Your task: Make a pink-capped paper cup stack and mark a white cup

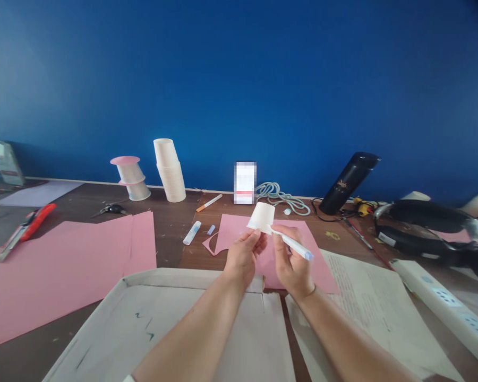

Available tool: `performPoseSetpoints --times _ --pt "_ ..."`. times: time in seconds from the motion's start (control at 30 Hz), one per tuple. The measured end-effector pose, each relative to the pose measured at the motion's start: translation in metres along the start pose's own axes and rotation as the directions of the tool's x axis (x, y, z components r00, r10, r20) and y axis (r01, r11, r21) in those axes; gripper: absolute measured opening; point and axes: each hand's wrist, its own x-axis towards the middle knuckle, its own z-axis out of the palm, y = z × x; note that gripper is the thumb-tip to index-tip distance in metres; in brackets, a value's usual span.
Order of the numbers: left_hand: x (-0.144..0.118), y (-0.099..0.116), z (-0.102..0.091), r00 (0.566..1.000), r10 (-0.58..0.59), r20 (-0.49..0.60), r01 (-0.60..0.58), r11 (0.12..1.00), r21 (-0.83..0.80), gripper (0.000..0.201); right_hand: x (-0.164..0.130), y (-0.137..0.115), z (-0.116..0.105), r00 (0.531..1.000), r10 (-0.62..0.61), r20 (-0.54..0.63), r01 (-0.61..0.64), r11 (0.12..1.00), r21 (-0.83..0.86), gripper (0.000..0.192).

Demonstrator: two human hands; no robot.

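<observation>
My left hand (244, 253) pinches the rim of a small white paper cup (263, 216), held upside down above the table. My right hand (291, 261) grips a white glue stick (293, 245) with a pale blue end, its tip touching the cup's rim. Both hands hover over a pink paper sheet (239, 228) with a curved cut-out at its left edge.
A large pink sheet (59, 265) lies left, with a red utility knife (32, 224) and scissors (110, 209) behind it. A cup stack (170, 171), a pink-topped cup tower (130, 178), a capped stick (191, 232), a cable (279, 195), a black bottle (348, 183) and a power strip (442, 297) surround a cardboard tray (151, 329).
</observation>
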Motion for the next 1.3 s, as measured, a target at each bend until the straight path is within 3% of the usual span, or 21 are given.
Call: performPoseSetpoints --times 0.4,1.3 --pt "0.0024 -0.0039 -0.0035 0.998 0.015 0.061 -0.018 0.999 0.046 0.022 0.0015 0.0041 0.0025 0.998 -0.054 0.027 0.057 0.994 -0.096 0.016" --pt "0.0015 -0.0031 -0.0037 0.999 0.01 0.041 -0.013 0.998 0.068 0.021 0.002 0.0031 0.0 0.999 -0.034 -0.004 0.034 0.992 -0.12 0.017"
